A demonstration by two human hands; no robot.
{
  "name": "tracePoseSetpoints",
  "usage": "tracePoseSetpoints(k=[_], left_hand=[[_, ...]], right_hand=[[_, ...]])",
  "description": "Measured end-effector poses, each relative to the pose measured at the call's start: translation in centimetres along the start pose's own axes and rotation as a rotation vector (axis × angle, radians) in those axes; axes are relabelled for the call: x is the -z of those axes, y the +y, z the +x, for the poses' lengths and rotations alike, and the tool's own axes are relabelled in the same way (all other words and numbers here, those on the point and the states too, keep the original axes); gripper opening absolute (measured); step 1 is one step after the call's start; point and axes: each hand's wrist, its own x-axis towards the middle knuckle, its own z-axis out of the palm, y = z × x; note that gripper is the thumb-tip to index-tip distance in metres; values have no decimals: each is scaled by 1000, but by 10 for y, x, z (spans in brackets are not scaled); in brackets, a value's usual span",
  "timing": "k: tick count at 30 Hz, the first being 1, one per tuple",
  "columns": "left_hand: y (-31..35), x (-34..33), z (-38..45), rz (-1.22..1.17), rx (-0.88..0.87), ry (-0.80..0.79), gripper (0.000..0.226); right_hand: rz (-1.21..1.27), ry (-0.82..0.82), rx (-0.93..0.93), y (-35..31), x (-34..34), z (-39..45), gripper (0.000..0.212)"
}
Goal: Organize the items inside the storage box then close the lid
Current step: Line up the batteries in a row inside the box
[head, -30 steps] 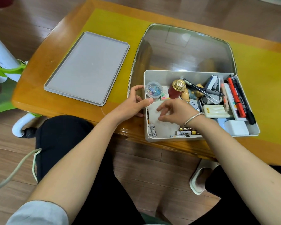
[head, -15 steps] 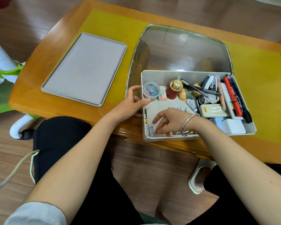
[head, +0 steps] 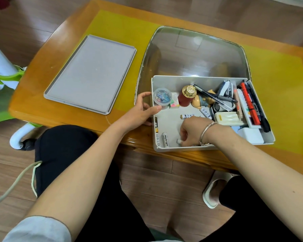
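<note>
One battery [head: 165, 139] beside left wall of box [head: 191, 78], long axis front-to-back.

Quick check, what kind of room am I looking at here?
Probably a home living room: a low wooden table over wood flooring, the person seated with a slipper on, sorting household odds and ends in a box.

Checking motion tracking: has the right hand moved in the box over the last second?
Yes. The right hand moved from mid-floor of the storage box toward its near wall, fingers now curled down at a battery end by that wall.
</note>
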Motion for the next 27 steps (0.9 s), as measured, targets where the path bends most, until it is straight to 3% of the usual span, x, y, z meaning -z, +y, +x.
tracePoseSetpoints(k=[2, 5, 10, 13, 27], left_hand=[[0, 0, 0, 0, -1, -1, 70], [0, 0, 0, 2, 1, -1, 70], [0, 0, 0, 8, -2, -5, 69], [0, 0, -1, 5, 0, -1, 69], [0, 0, 0, 22, -11, 9, 69]], right_hand=[[8, 78, -31, -3, -2, 2, 27], [208, 131, -89, -9, 0, 5, 31], [539, -7, -97, -23, -3, 7, 24], [564, -49, -75, -23, -3, 7, 34], [667, -94, 14, -17, 0, 2, 32]])
